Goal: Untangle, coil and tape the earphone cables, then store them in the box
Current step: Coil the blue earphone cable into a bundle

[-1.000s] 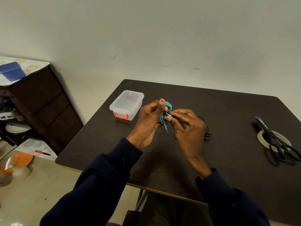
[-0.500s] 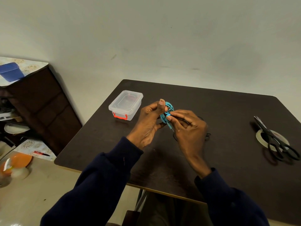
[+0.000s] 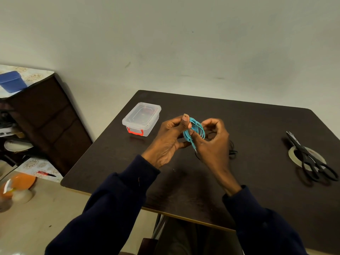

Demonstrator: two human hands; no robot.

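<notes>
Teal earphone cable [image 3: 195, 132], wound into a small coil, held up over the middle of the tabletop [image 3: 239, 122] and between both hands. We see the left hand [image 3: 171, 142] grasping the coil's left side, thumb upright and pressed on the loops. The right hand [image 3: 213, 144] has its fingers curled and its thumb on the coil's right side, pinching the strands. The plug end hangs down just below the coil.

A black cable [image 3: 232, 151] lies on the tabletop just behind the right hand, mostly hidden by it. A clear box [image 3: 141, 118], lid on and red latch facing us, sits near the far left corner, apart from the hands. Black scissors [image 3: 311, 159] lie across a tape roll [image 3: 294, 153] by the right edge.
</notes>
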